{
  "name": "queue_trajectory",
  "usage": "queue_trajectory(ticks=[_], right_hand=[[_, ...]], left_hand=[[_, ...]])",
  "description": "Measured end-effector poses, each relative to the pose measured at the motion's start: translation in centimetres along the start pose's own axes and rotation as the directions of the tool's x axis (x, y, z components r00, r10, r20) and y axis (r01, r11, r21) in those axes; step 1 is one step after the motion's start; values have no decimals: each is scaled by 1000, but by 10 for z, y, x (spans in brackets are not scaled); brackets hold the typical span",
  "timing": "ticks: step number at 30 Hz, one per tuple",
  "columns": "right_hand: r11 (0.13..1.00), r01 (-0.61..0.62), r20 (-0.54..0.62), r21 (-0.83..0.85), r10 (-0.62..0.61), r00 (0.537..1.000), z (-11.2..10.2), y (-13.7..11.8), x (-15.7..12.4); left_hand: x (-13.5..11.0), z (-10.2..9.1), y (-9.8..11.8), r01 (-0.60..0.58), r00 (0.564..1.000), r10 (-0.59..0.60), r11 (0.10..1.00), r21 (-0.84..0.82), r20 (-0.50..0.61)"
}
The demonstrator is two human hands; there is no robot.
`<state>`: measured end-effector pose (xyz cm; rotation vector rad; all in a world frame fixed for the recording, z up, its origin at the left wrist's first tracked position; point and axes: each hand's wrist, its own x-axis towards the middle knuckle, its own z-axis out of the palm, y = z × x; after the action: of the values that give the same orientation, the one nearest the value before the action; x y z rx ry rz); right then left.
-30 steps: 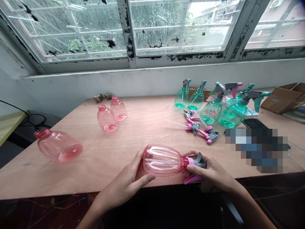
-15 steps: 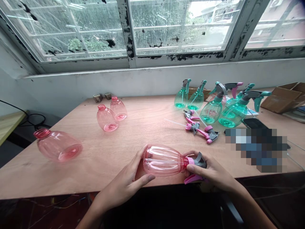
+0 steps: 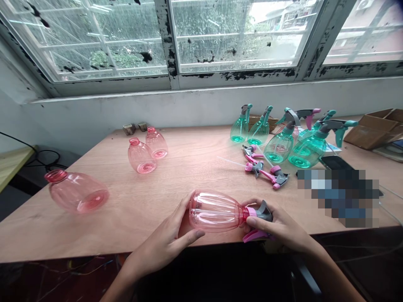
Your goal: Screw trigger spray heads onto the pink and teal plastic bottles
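Note:
A pink see-through spray bottle (image 3: pixel 215 214) lies on its side at the near edge of the wooden table (image 3: pixel 189 163). My left hand (image 3: pixel 168 241) cups its base, fingers curled round the bottle. My right hand (image 3: pixel 280 226) is closed on the grey and pink trigger head (image 3: pixel 260 218) at the bottle's neck.
Three pink bottles without heads lie at the left (image 3: pixel 77 193), (image 3: pixel 141 156), (image 3: pixel 156 143). Loose pink trigger heads (image 3: pixel 264 170) lie right of centre. Several teal spray bottles (image 3: pixel 283 140) stand at the back right, beside cardboard boxes (image 3: pixel 374 128). A window runs behind the table.

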<state>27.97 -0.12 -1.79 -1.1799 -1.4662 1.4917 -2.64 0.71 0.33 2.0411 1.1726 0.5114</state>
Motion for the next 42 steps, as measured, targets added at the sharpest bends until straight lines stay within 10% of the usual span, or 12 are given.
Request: queue_trajectory(ticks=[42], right_hand=[[1000,9,17,-30,-9,1000,0,1,-1]], left_hand=[[0,3,-6,-19,1000,20,999,29,-19]])
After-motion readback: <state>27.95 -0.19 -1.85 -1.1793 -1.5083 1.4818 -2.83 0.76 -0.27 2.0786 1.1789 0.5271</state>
